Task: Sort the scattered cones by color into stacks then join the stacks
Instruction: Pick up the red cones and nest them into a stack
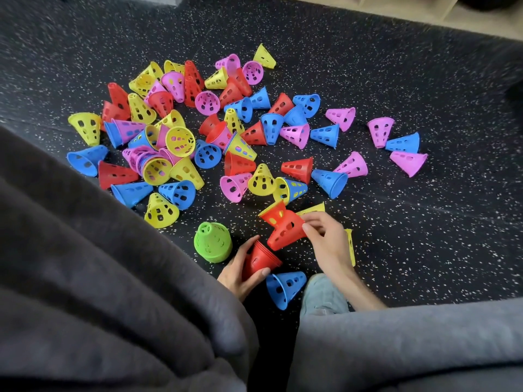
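Behind right hand (328, 241), half-hidden yellow cone (350, 246)

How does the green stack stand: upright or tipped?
Upright. The green stack rests wide rim down on the floor, narrow top up.

Floor (396, 80): black w/ white speckles all over. Scattered cones across upper and mid frame in 4 colours: yellow, e.g. upper left (86, 128); red, e.g. mid frame (298, 168); blue, e.g. left edge (86, 159); pink, e.g. far right (409, 162). All perforated w/ dark slot holes. Green stack (212, 244), lower centre, bright lime, same hole pattern. Red stack (261, 260) just right of it, solid red. Red cone (285, 232) above that, w/ yellow showing thru holes of the red one behind it. Lone blue cone (284, 287) bottom centre. Sleeves: dark grey lower left (99, 278), lighter grey lower right (410, 343). Pale strip (410, 7) at top right, beige.
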